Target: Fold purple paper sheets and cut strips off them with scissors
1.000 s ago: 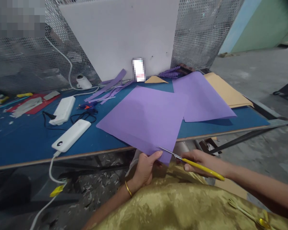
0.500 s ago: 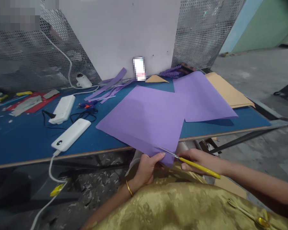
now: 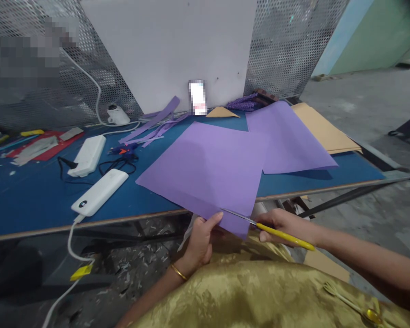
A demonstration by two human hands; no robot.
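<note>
A large purple paper sheet (image 3: 208,168) lies on the blue table (image 3: 37,200) and hangs over its near edge. My left hand (image 3: 201,239) pinches the overhanging corner of that sheet, thumb on top. My right hand (image 3: 283,225) grips yellow-handled scissors (image 3: 269,230), whose metal blades lie across the sheet's near corner, pointing left toward my left thumb. A second purple sheet (image 3: 287,136) lies behind and to the right, partly under the first.
Two white power banks (image 3: 99,193) (image 3: 87,156) with cables, a blue glue gun (image 3: 125,150), purple paper strips (image 3: 157,125) and tan paper sheets (image 3: 324,130) lie on the table. A white board (image 3: 177,50) leans against perforated metal mesh behind. Gold fabric covers my lap.
My left hand has shifted slightly left along the sheet's corner. The scissors have stayed at the near corner, moving only a little.
</note>
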